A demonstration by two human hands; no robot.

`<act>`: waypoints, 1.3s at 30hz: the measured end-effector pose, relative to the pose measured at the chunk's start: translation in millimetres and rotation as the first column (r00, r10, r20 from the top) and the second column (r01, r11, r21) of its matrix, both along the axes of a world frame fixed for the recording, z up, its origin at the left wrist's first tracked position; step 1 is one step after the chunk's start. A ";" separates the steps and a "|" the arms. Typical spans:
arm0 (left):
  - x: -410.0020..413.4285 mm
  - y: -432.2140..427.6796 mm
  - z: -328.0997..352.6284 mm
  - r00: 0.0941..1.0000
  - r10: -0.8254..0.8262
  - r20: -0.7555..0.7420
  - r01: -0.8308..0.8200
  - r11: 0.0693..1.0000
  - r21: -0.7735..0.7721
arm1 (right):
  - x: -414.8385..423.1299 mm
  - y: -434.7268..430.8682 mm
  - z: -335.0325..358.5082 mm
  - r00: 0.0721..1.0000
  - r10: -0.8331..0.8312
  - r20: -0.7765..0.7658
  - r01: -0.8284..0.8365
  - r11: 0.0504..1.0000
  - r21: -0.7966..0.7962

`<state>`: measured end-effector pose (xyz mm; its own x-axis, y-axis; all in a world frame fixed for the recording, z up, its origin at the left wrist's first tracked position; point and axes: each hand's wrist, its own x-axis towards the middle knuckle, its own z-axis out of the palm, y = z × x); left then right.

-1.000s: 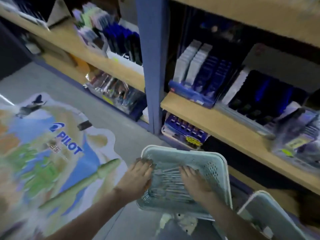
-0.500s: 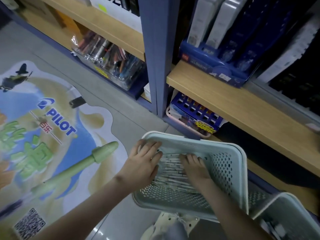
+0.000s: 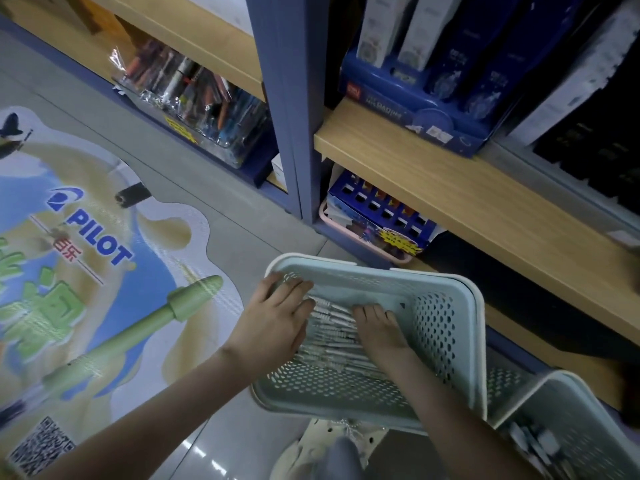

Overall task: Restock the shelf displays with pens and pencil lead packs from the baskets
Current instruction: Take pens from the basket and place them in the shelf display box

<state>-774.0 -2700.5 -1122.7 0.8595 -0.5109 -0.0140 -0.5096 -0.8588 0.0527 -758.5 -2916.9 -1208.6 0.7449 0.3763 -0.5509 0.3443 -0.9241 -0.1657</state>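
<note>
Head view: you're at the gathering step, left hand spread flat against the basket wall, right hand fingers bent onto the pens inside, grip unclear, so next pinch a bundle and lift it shelf-ward.

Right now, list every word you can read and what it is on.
"PILOT": floor sticker.
"百乐": same sticker, red, below it.
Blue display box: print too blurred to read.
Yellow label: too blurred.
</note>
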 end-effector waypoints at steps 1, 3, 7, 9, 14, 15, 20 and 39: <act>-0.2 -0.1 0.3 1.000 0.002 -0.009 -0.003 1.000 -0.004 | -0.6 0.2 0.7 1.000 -0.003 -0.006 0.003 1.000 0.002; 0.0 0.4 0.0 1.000 0.006 -0.010 -0.006 1.000 -0.007 | -0.7 1.5 2.8 1.000 0.026 -0.011 -0.026 0.999 -0.018; -0.4 -0.5 -3.6 1.000 0.006 -0.021 -0.004 0.995 0.095 | 2.0 3.8 13.2 0.995 0.104 0.001 -0.103 0.991 -0.090; -1.3 -3.6 -3.0 0.997 -0.003 -0.074 0.017 0.982 0.191 | -1.9 4.7 21.3 0.991 0.121 0.062 -0.113 0.986 -0.125; 8.1 -34.2 9.9 0.985 0.019 -0.174 0.015 0.981 0.195 | -10.7 -1.5 44.7 0.967 0.143 0.212 -0.128 0.988 -0.083; 10.8 -43.5 11.4 0.975 0.002 -0.222 0.040 0.982 0.185 | -12.3 -4.2 51.6 0.952 0.158 0.261 -0.144 0.987 -0.069; 24.0 -81.2 32.9 0.932 -0.132 -0.339 0.203 0.962 0.183 | -15.4 -22.2 125.0 0.922 0.172 0.346 -0.177 0.984 -0.015; -21.4 -184.6 364.7 0.723 -0.462 -0.515 -0.083 0.681 -0.728 | -111.2 -110.6 445.1 0.688 -0.693 -0.215 0.335 0.041 0.941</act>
